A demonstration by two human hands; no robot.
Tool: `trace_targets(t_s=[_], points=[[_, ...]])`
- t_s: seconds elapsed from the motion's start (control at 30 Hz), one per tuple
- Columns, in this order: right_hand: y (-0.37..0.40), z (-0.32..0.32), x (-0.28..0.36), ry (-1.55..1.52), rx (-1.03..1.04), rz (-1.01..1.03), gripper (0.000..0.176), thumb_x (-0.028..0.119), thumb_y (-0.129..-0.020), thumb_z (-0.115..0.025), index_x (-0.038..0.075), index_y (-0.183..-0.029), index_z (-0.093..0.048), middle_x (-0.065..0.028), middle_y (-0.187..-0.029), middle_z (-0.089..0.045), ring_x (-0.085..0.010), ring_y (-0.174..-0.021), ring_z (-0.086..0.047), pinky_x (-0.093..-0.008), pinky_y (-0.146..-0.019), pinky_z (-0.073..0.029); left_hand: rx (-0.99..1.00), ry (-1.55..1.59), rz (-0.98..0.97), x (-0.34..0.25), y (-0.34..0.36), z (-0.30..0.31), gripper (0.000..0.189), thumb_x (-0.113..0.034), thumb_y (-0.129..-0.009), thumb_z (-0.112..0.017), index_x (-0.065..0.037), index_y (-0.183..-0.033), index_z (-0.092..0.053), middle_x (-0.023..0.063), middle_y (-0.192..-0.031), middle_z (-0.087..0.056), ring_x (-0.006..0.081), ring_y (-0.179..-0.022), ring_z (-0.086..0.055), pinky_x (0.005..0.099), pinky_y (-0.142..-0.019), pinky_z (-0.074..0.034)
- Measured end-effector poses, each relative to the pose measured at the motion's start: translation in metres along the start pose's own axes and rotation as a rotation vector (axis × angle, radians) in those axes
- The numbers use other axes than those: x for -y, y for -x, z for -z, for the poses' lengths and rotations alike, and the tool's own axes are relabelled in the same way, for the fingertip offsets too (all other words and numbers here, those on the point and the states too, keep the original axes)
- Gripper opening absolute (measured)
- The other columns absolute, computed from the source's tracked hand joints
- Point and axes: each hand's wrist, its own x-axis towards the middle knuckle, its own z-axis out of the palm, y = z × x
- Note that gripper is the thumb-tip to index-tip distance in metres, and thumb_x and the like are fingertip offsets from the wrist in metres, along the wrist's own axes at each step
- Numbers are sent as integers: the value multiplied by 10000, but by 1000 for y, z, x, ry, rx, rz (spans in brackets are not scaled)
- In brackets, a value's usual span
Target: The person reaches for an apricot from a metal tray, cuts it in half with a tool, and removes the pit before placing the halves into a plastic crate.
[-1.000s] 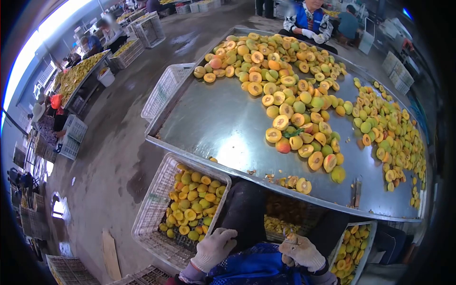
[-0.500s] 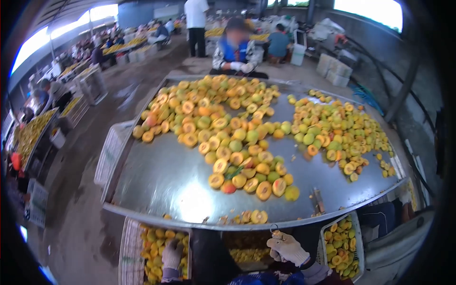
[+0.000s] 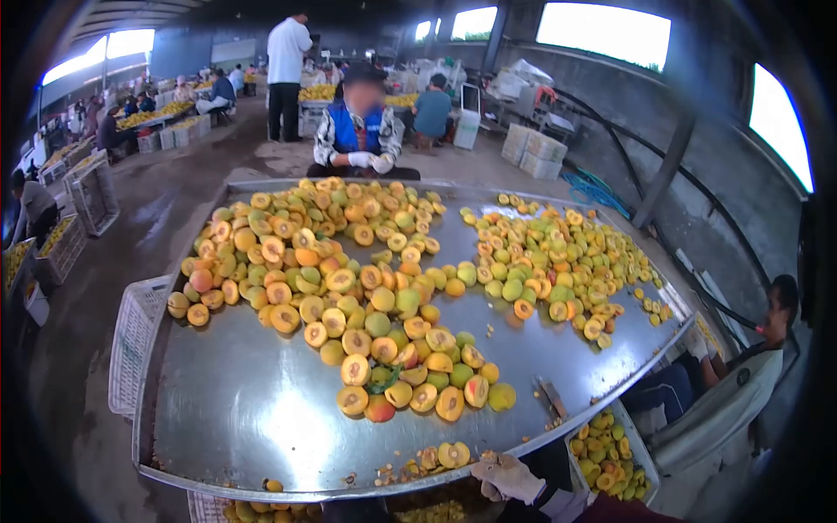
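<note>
Peach halves (image 3: 453, 454) lie at the table's (image 3: 261, 410) near rim, just beside the gloved right hand (image 3: 510, 478) — curled, though whether it grips anything I cannot tell; the left hand is out of view. 1 careless sweep there would likely push fruit over the low lip.
</note>
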Motion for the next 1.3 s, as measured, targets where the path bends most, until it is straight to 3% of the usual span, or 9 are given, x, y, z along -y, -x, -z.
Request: trace_targets(t_s=[0.3, 0.5, 0.67, 0.73, 0.77, 0.8, 0.93, 1.07, 1.3], points=[[0, 1, 1, 36, 18, 10, 369, 434, -909, -620, 79, -998, -577, -13, -588, -592, -83, -446, -526, -228, -380, -387, -297, 270, 0, 7, 15, 35, 414, -363, -986, -498, -10, -1175, -603, 183, -995, -672, 312, -866, -645, 415, -772, -520], [-2, 4, 1, 53, 42, 0, 377, 450, -908, -621, 107, -1061, -591, -16, -617, -613, -90, -482, -565, -229, -400, -426, -655, 840, -324, -45, 86, 118, 369, -320, -984, -532, 7, -1124, -630, 152, -954, -678, 275, -813, -646, 396, -739, -526], [-5, 5, -4, 55, 36, 56, 377, 442, -899, -619, 87, -1026, -616, -27, -636, -620, -107, -521, -579, -263, -475, -458, -266, 1238, -577, -150, 169, 186, 229, -163, -966, -586, 48, -1026, -652, 65, -869, -641, 167, -721, -582, 342, -654, -505], [-25, 2, -26, 116, -41, 220, 369, 430, -901, -610, 80, -1019, -618, -32, -641, -622, -117, -542, -589, -276, -504, -467, 66, 1071, -371, -198, 179, 199, 207, -98, -852, -611, -16, -1030, -677, 141, -1006, -675, 232, -887, -666, 316, -773, -530], [-30, -1, -36, 187, -126, 376, 362, 417, -903, -601, 73, -1012, -621, -38, -646, -624, -126, -562, -599, -289, -534, -476, 124, 881, -721, -221, 175, 200, 196, 1, -861, -577, 28, -1037, -657, 133, -960, -668, 192, -868, -642, 278, -742, -514], [-10, 3, -12, 78, -12, 156, 345, 397, -910, -581, 68, -1011, -617, -52, -649, -624, -142, -588, -614, -301, -561, -483, -10, 629, -977, -251, 174, 201, 155, -62, -871, -632, -39, -1011, -694, 149, -1028, -696, 277, -939, -681, 324, -809, -519], [-8, 6, -7, -4, 62, 127, 322, 392, -924, -560, 75, -953, -607, -48, -647, -621, -141, -555, -604, -291, -517, -480, -125, 154, -1213, -326, 142, 156, 328, -261, -800, -696, -121, -1093, -656, 94, -1219, -632, 347, -1055, -624, 443, -893, -505], [-16, 10, -16, -75, 172, 120, 316, 401, -924, -565, 87, -929, -595, -34, -626, -608, -136, -530, -597, -281, -487, -472, -35, -369, -1045, -340, 125, 120, 397, -328, -740, -743, -152, -1084, -646, 95, -1212, -628, 329, -1044, -630, 442, -873, -509], [-10, 18, -17, -115, 294, 140, 350, 423, -909, -573, 91, -1018, -575, -53, -663, -633, -139, -569, -617, -288, -523, -490, 28, 128, -681, -322, 141, 142, 493, -309, -740, -800, -81, -1122, -588, 110, -1020, -660, 280, -908, -678, 394, -770, -555]])
